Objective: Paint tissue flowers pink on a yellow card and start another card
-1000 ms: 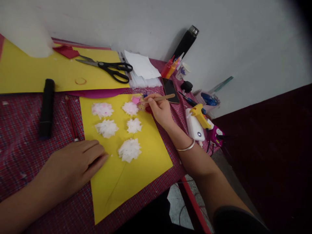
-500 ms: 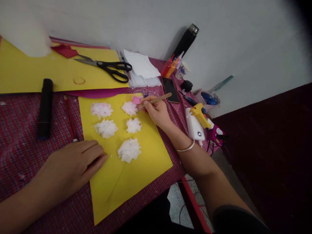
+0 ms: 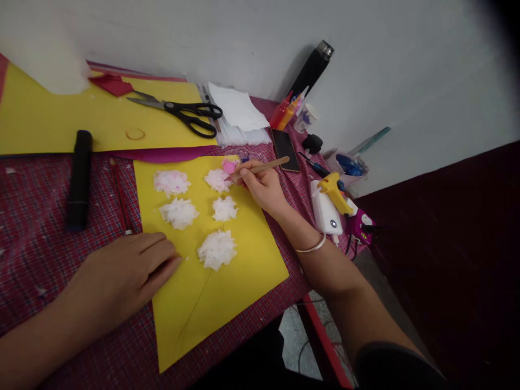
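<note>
A yellow sheet (image 3: 244, 244) lies on the checked cloth, bearing several white paper flowers (image 3: 217, 249). The top left flower (image 3: 171, 183) has pink tints. My right hand (image 3: 260, 184) pinches a thin wooden stick (image 3: 277, 162) beside the top right flower (image 3: 218, 180), close to a pink patch (image 3: 229, 166). The stick's lower end is hidden by the fingers. My left hand (image 3: 134, 268) rests with curled fingers on the left edge of the yellow sheet; anything under the fingers is hidden.
Black scissors (image 3: 190, 114) lie on another yellow sheet (image 3: 49, 119) at the back. A black marker-like object (image 3: 79, 181) and a brush (image 3: 121, 200) are at left. Toward the right are a phone (image 3: 285, 149), glue bottles (image 3: 284, 112), a flask (image 3: 312, 67) and a yellow glue gun (image 3: 335, 193).
The view has shifted slightly, so everything appears a little further right. Both hands keep nearly the same places, and the stick remains in my right hand.
</note>
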### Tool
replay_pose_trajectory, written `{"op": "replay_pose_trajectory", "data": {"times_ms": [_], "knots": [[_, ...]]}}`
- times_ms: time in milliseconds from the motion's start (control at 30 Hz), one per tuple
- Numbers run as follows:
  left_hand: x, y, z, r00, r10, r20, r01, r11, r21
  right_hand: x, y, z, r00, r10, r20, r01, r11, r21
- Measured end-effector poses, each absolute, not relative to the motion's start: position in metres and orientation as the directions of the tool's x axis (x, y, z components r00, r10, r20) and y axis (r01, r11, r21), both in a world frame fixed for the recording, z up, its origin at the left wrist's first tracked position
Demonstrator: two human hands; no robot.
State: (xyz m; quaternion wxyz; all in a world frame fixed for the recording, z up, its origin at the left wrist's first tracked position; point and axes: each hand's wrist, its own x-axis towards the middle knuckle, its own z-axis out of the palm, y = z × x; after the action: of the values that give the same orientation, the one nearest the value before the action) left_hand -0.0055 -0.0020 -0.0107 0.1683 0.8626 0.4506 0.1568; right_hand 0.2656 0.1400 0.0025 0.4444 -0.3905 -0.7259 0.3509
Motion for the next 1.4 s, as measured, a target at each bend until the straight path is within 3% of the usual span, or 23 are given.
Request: {"op": "replay_pose_trajectory", "data": {"times_ms": [600, 1400], "knots": [[-0.0057, -0.0018, -0.0079, 0.535, 0.842, 0.076, 0.735, -0.508, 0.449, 0.264, 0.1381, 0.0039, -0.356, 0.874, 0.331, 0.279, 0.437, -0.855], [-0.0071, -0.0029, -0.0095, 0.552, 0.824, 0.124, 0.726, -0.549, 0.415, 0.2632, 0.1382, 0.0019, -0.365, 0.877, 0.313, 0.3, 0.429, -0.852]]}}
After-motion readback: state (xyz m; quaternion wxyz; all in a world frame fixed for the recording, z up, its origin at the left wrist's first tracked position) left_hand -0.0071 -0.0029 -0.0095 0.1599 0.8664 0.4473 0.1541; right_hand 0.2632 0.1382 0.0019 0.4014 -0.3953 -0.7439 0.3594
